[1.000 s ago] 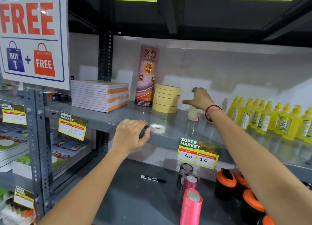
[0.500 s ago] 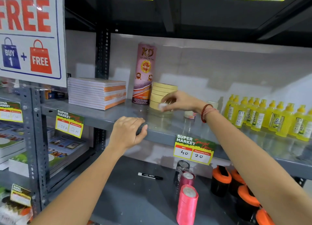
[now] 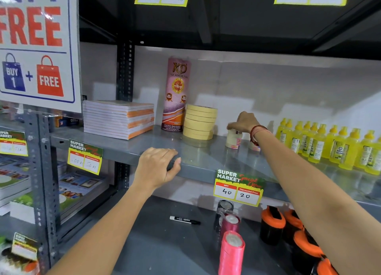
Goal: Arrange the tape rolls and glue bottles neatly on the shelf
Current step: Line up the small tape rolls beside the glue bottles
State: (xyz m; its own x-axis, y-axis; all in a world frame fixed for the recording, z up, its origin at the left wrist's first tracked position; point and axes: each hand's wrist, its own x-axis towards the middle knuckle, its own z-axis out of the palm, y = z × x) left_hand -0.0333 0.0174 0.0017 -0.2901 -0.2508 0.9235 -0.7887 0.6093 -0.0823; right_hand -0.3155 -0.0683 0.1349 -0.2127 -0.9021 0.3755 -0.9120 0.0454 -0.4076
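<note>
glossy grey metal shelf (image 3: 206, 151), translucent yellow plastic glue bottles (image 3: 329, 146), matt cream paper tape rolls (image 3: 199, 122)

A stack of cream tape rolls (image 3: 199, 122) stands upright on the grey shelf (image 3: 144, 149), beside a tall pink pack of self-adhesive tape (image 3: 176, 94). A smaller stack of pale tape rolls (image 3: 233, 139) stands just right of it, and yellow glue bottles (image 3: 329, 144) line the shelf's right end.

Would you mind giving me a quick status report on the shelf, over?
Left hand gripping the shelf edge. Right hand on top of a small tape stack, grip hidden. Yellow glue bottles lined up right; nothing blocking.
</note>
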